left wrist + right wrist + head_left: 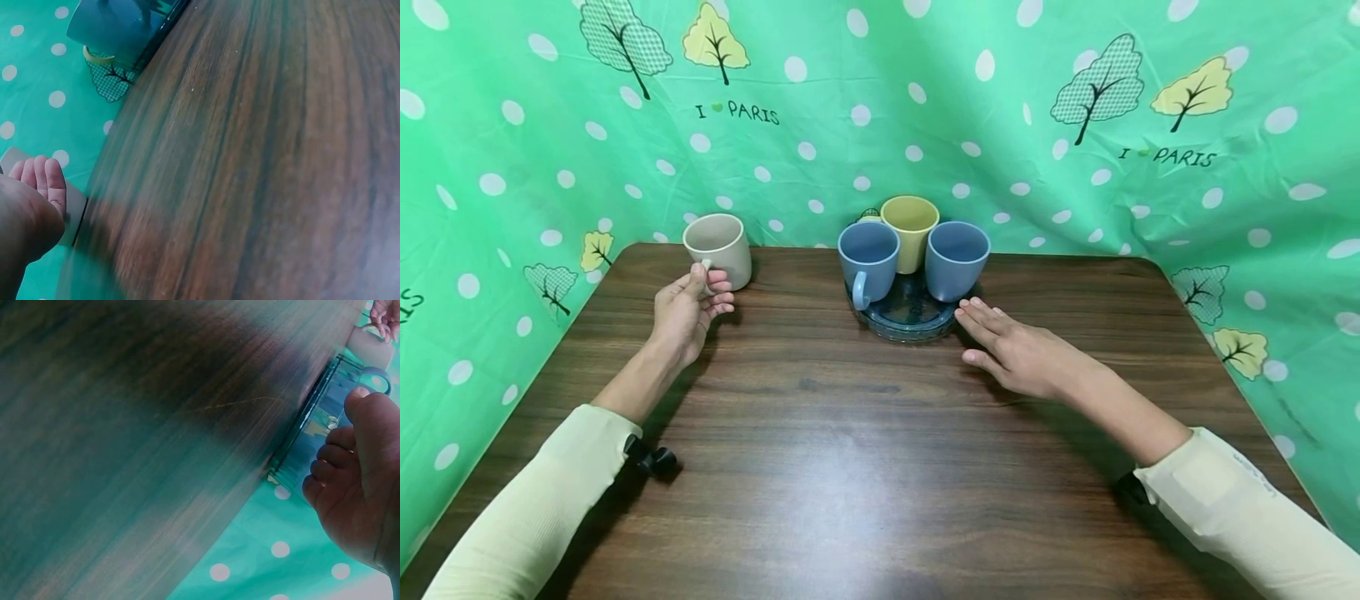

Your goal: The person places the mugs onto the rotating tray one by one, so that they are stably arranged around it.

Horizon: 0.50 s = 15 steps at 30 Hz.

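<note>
At the back left of the table, a beige mug (727, 250) stands upright, and my left hand (687, 315) pinches its handle between thumb and fingers. A round dark glass tray (910, 332) sits at the back centre. On it stand a blue mug (874, 250) with its handle toward me, a yellow mug (914, 242) behind, and a second blue mug (953, 265) whose handle I cannot see. My right hand (1018, 352) has its fingers extended at the tray's right front edge. Whether the fingertips touch the glass is hard to tell.
The dark wooden table (820, 450) reaches back to a green dotted curtain (865, 108) printed with trees, which also hangs along both sides. A black wrist-mounted device (653, 460) sticks out from the left sleeve.
</note>
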{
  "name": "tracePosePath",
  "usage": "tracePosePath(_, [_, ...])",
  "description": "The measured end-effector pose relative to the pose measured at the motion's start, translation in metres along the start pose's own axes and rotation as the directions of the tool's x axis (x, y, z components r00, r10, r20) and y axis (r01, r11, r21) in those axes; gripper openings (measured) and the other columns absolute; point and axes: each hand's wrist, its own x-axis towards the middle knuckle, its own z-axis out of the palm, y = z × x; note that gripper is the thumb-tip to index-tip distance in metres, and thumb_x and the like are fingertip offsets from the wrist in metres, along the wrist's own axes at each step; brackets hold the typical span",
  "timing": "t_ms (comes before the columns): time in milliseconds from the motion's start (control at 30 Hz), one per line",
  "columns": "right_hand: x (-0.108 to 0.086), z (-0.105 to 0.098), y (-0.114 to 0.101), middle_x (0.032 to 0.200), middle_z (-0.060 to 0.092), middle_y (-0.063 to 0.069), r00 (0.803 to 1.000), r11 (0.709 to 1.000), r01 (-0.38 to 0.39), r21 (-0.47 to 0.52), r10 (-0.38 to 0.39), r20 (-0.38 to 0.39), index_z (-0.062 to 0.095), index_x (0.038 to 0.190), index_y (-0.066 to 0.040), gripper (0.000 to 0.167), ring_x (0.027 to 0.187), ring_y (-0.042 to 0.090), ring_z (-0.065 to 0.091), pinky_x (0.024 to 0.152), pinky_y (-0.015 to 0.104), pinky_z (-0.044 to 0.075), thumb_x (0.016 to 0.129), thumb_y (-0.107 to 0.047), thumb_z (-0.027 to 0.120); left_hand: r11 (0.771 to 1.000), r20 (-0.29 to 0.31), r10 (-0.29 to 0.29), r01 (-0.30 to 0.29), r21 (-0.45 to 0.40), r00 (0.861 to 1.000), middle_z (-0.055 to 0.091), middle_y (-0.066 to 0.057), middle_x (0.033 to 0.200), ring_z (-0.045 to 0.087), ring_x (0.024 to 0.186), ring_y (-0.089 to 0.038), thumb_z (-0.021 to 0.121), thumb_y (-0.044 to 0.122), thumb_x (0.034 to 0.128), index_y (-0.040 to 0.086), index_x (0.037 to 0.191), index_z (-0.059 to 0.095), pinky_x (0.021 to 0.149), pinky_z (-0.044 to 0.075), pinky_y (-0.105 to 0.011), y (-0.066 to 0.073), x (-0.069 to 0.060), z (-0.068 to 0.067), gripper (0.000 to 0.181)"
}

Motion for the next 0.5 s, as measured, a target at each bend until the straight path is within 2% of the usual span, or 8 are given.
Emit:
tracePosePath(233, [0.0002, 0.0010, 0.0004, 0.186, 0.025, 0.022, 1.000, 1.000, -0.006, 0.001, 0.006, 0.002, 0.032, 0.177, -0.003, 0.068, 0.174, 0.043, 0.025, 0.140, 0.062, 0.031, 0.121, -0.036, 0.054, 1.000, -0.022, 0.028, -0.028, 0.003, 0.999, 0.077, -0.003, 0.087, 0.071, 0.076, -0.014, 0.056, 0.033, 0.1179, 0.003, 0.104, 0.077, 0.071, 0.065, -0.024, -0.0039, -0.0004, 0.0042, 0.039])
tracePosePath(500, [0.0001, 0.0024, 0.0017, 0.187, 0.024, 0.022, 1.000, 1.000, -0.011, 0.009, 0.011, 0.001, 0.030, 0.177, -0.004, 0.069, 0.174, 0.043, 0.025, 0.140, 0.062, 0.030, 0.121, -0.038, 0.054, 1.000, -0.035, 0.030, -0.030, -0.006, 0.999, 0.075, -0.003, 0.089, 0.069, 0.079, -0.015, 0.056, 0.032, 0.1175, 0.002, 0.104, 0.076, 0.069, 0.063, -0.024, -0.0037, -0.0027, 0.0072, 0.039])
